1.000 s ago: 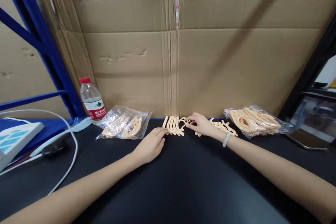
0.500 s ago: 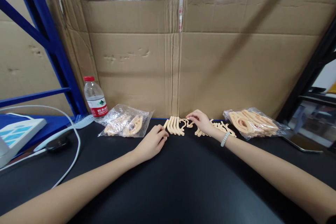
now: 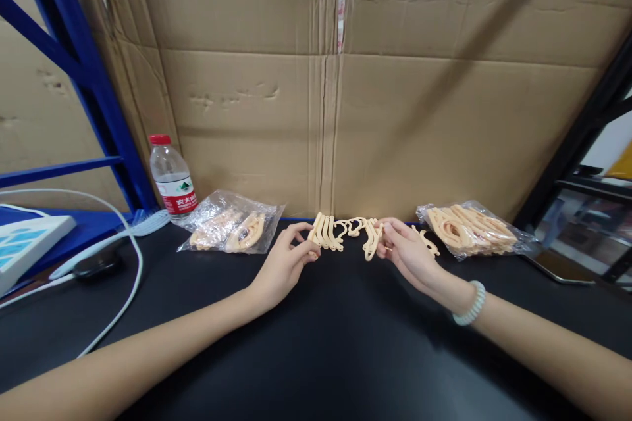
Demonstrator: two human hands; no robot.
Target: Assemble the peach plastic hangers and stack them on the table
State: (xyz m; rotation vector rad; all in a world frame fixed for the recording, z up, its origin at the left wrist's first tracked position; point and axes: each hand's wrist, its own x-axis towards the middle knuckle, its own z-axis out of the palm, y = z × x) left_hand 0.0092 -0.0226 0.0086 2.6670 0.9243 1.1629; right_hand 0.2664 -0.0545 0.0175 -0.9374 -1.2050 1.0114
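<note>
Several slim beige plastic strips (image 3: 328, 233), which look like folding-hanger arms, lie side by side on the black table. My left hand (image 3: 284, 262) is at the left end of this row, thumb and fingers closed around the leftmost strip. Right of the row are curved hook-like pieces (image 3: 353, 227). My right hand (image 3: 407, 251), with a pale beaded bracelet on the wrist, pinches a beige hanger arm (image 3: 380, 234) between thumb and fingers. Beneath its fingertips lie more arms (image 3: 369, 245), partly hidden. Other curved pieces (image 3: 427, 243) show behind the right hand.
A clear bag of beige pieces (image 3: 232, 227) lies left, another bag (image 3: 471, 229) right. A red-capped water bottle (image 3: 172, 177) stands at the back left. White cables (image 3: 139, 270) and a power strip (image 3: 34, 247) are far left. Cardboard (image 3: 247, 112) walls the back.
My right hand has drawn back from the hook pieces, moved right and down, and now pinches a hanger arm. My left hand's fingers have closed on the leftmost strip. The view has shifted slightly.
</note>
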